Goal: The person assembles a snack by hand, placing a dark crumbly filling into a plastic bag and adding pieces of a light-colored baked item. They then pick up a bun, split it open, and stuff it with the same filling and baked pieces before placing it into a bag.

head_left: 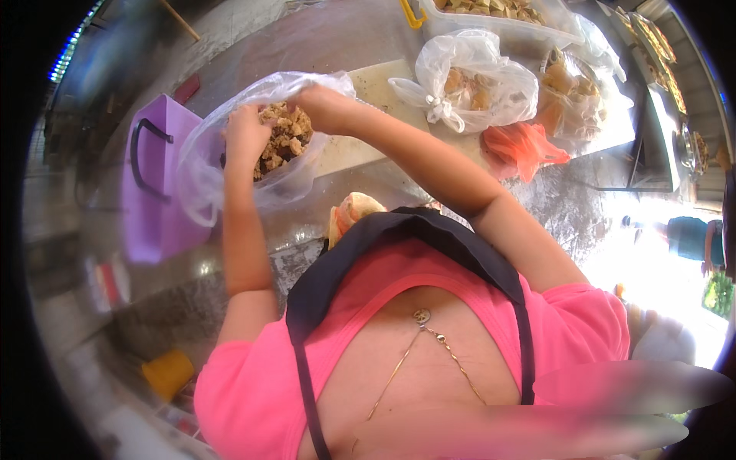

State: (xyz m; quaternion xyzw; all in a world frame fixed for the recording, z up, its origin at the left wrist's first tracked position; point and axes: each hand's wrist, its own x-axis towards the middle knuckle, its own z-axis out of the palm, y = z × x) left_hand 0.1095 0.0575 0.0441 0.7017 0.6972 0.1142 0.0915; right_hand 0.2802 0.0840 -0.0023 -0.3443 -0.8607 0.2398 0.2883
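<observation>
A clear plastic bag (295, 181) lies spread on the table, its mouth wide around a heap of brown, crumbly chunks (283, 142). My left hand (247, 132) reaches in at the heap's left side, fingers curled. Over the far right side of the heap bends my right hand (318, 107), its fingers curled as well. Both sets of fingertips are partly hidden and blurred, so what they grip cannot be made out. The bag's loose film stands out beyond both wrists.
Close left stands a purple container (165, 192) with a black handle. A pale board (376, 92) lies under the bag's right side. Farther right are a knotted clear bag (477, 86), a red bag (521, 149) and a clear tub (529, 29) of brownish pieces.
</observation>
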